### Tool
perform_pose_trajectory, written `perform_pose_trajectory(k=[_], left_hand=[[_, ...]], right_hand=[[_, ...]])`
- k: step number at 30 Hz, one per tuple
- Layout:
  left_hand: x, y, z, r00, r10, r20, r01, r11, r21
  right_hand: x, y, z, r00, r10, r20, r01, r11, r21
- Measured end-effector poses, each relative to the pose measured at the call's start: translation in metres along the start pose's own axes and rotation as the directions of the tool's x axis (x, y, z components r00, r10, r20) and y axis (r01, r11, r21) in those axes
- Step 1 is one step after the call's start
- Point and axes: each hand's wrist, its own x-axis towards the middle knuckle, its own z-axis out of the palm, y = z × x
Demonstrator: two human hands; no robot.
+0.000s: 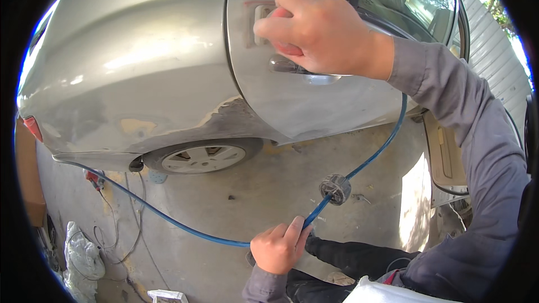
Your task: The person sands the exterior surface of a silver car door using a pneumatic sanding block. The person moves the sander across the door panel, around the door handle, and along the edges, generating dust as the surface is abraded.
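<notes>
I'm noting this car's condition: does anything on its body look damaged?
Yes: on the silvery car, above the rear wheel, a dark, ragged-edged patch and, to its left, a smaller beige patch stand out against the surrounding colour. Whether damage or repair, I can't tell.

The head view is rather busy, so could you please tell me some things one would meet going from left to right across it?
Red tail light, crumpled pale plastic, wheel rim, left hand, dark ribbed round piece, beige panel.
</notes>
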Motion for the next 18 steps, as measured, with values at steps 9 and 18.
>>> perform_pose_trajectory(k=[9, 18], left_hand=[[0.009, 0.003, -0.009, 1.0, 0.01, 0.023, -0.01, 1.0, 0.005], [0.016, 0.004, -0.004, 1.0, 0.02, 0.01, -0.021, 0.999, 0.049]], right_hand=[[-0.005, 0.004, 0.004, 1.0, 0.018, -0.011, -0.018, 1.0, -0.015], [-0.057, 0.03, -0.013, 0.998, 0.03, 0.046, -0.027, 0.997, -0.066]])
